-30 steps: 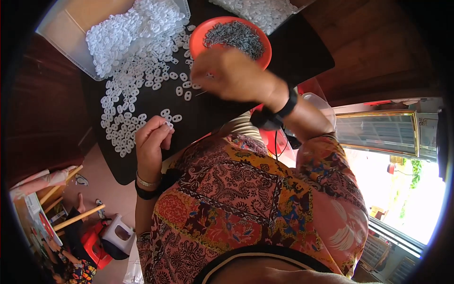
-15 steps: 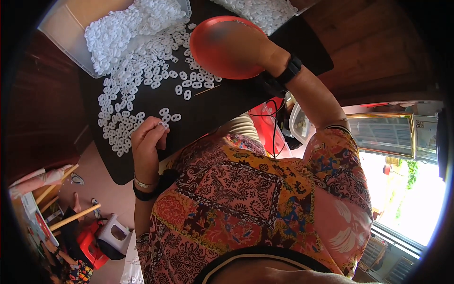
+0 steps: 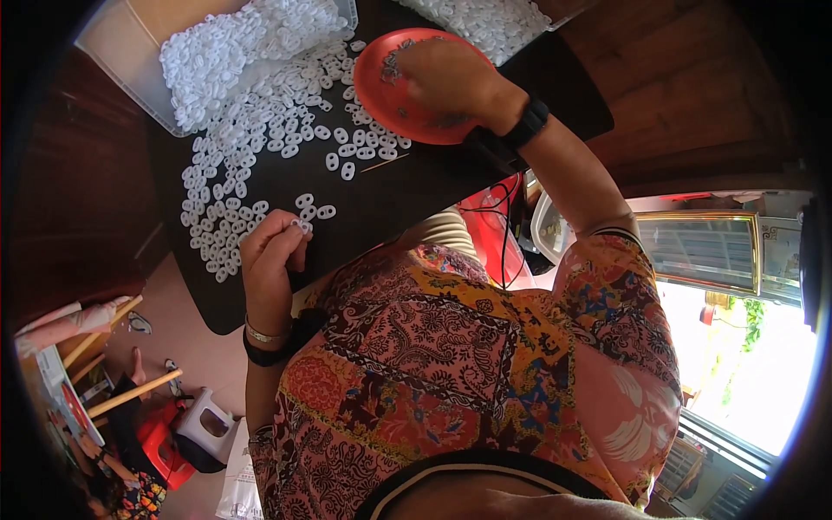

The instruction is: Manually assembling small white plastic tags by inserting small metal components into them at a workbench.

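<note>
My left hand [image 3: 270, 260] is near the left front of the dark table, its thumb and fingers pinched on a small white oval plastic piece with two holes [image 3: 301, 225]. A few loose white pieces [image 3: 326, 211] lie just beyond its fingertips. My right hand [image 3: 455, 80] reaches into a round red plate [image 3: 368, 91] at the far side. Small dark grey pieces [image 3: 390, 68] lie in the plate around the fingers. The fingertips of this hand are bent down and mostly hidden. A thin wooden stick [image 3: 384, 163] lies in front of the plate.
Many white two-holed pieces [image 3: 234, 160] spread across the table [image 3: 347, 234] from a tipped clear bin [image 3: 139, 95]. Another heap of white pieces [image 3: 490, 26] is behind the plate. A red stool [image 3: 165, 451] and another person's arm [image 3: 113, 459] show at the lower left.
My right hand, smeared by motion before, is sharper now and has shifted slightly within the plate, baring the grey pieces. My left hand keeps its pinch on the white piece.
</note>
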Demonstrator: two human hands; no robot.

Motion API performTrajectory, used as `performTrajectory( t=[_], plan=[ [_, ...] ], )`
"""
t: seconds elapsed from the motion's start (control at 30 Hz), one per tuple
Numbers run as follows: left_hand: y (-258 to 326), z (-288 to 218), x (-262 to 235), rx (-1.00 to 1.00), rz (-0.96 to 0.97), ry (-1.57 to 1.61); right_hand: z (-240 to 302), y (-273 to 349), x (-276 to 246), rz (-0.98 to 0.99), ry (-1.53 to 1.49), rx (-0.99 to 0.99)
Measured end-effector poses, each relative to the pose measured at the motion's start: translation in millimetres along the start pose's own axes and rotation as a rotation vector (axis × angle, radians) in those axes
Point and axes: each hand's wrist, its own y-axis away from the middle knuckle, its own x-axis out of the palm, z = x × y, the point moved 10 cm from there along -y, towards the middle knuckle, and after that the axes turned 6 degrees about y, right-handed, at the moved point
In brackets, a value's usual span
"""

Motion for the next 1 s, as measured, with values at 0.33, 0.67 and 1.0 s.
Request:
performTrajectory(
  t=[0.33,0.67,1.0],
  plan=[
    [-7.1,-18.4,8.8,0.08,-0.028,0.051,22.9,18.5,-35.7,-0.052,-1.094,-0.016],
    [-2.7,-34.0,18.8,0.172,-0.036,0.032,124.3,23.3,-22.9,0.112,-1.685,-0.002],
    [1.7,-35.1,13.4,0.202,-0.076,0.033,140.0,22.7,-21.5,0.117,-1.594,-0.034]
  ],
)
